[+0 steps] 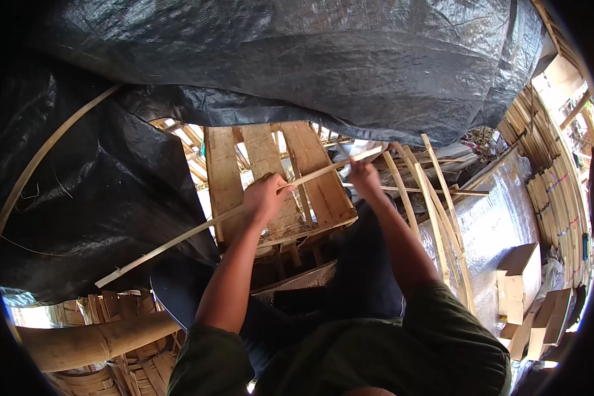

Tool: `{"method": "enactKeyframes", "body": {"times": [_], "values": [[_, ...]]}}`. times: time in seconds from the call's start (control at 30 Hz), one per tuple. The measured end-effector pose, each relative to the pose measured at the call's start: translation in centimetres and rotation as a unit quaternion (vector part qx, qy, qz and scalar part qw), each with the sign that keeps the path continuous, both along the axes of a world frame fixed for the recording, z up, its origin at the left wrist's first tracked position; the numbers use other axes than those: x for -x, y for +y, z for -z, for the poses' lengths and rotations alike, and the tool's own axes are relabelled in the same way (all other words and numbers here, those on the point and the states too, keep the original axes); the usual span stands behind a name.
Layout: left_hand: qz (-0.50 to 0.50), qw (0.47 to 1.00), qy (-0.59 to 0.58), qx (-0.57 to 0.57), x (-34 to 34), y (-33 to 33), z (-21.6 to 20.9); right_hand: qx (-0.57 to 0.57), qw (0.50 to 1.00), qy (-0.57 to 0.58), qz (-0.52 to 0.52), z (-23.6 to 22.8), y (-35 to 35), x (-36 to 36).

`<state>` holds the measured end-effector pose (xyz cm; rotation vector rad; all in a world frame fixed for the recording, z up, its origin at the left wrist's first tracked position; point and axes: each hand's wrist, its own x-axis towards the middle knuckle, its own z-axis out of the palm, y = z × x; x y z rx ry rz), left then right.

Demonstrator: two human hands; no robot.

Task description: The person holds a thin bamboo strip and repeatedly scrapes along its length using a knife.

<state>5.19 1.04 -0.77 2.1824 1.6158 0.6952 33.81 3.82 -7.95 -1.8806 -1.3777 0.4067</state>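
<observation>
A long, pale bamboo strip (178, 241) runs slantwise from the lower left up to the right, across a slatted wooden bench (264, 155). My left hand (265, 197) is closed round the strip near its middle, above the bench. Toward the strip's upper right end, my right hand (364, 178) is closed and somewhat blurred. A faint, greyish, blade-like shape shows just above its fingers, too smeared to name surely. Whether the right hand also touches the strip cannot be made out.
Black plastic sheeting (297, 53) hangs ahead and on the left. Several bamboo strips (435, 211) lean at the right, beside a shiny silver sheet (488, 221). Cardboard boxes (521, 280) stand lower right. A thick bamboo pole (99, 340) lies at the lower left.
</observation>
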Motion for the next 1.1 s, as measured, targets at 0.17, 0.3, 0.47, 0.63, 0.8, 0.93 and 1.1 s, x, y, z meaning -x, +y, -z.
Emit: {"method": "enactKeyframes", "body": {"times": [0.17,0.3,0.47,0.63,0.8,0.93,1.1], "values": [[0.007,1.000,0.000,-0.008,-0.1,0.3,0.2,0.060,0.995,0.051,0.065,-0.6,1.1,-1.3],[0.003,1.000,0.007,0.022,-0.5,0.6,0.2,-0.071,0.981,-0.169,-0.057,1.8,0.6,-2.2],[0.007,0.999,0.023,-0.026,-0.8,0.1,0.2,0.054,0.969,-0.236,-0.054,1.4,1.5,-2.8],[-0.005,1.000,0.026,-0.010,-0.3,-0.4,-0.6,0.176,0.984,-0.006,-0.021,-1.7,2.2,-3.9],[0.010,0.999,0.036,-0.022,0.3,-0.4,-0.2,0.051,0.994,-0.059,-0.070,-0.2,0.3,0.1],[-0.008,0.999,0.046,-0.008,-0.4,-0.4,-0.3,0.139,0.986,0.071,0.062,-2.2,1.6,-4.5],[-0.025,0.997,0.074,0.008,-0.8,0.0,-0.8,0.150,0.987,-0.041,-0.047,-2.3,0.6,-1.5]]}}
